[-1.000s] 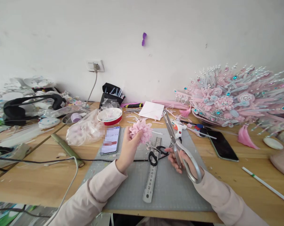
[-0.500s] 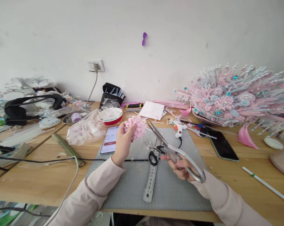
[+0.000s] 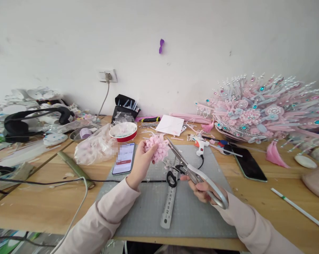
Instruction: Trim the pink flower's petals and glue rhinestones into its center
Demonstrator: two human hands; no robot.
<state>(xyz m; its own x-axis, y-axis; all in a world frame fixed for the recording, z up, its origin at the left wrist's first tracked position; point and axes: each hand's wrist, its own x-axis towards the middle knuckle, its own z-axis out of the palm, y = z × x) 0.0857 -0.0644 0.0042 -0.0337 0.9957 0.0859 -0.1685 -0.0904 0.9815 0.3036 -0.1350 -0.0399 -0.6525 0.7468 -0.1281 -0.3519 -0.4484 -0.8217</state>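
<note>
Pale wall (image 3: 69, 46) across the back as your head camera sees it, a socket (image 3: 108, 75) with a plug in it, and below, crowding the wooden table (image 3: 43, 210), plenty of clutter! Right between your hands, small black-handled scissors (image 3: 171, 179) lie over the steel ruler (image 3: 167, 211), both on the grey cutting mat (image 3: 138, 220). A black cable (image 3: 56, 182) runs across the table and onto that mat, passing behind your left wrist. Over on your left, the lit phone (image 3: 125, 160) sits just beside your left hand (image 3: 143, 161), with the red bowl (image 3: 128, 137) and a plastic bag (image 3: 92, 150) beyond. On your right, a white glue gun (image 3: 201, 148), then a dark phone (image 3: 249, 164), and the huge jewelled pink headdress (image 3: 262, 113) filling the far corner. Centre stage, your left fingers pinch the pink flower (image 3: 157, 148) above the mat; your right hand (image 3: 200, 188) grips the big silver scissors (image 3: 192, 170), tips right by the petals. Touching? You can't tell from this angle.
</note>
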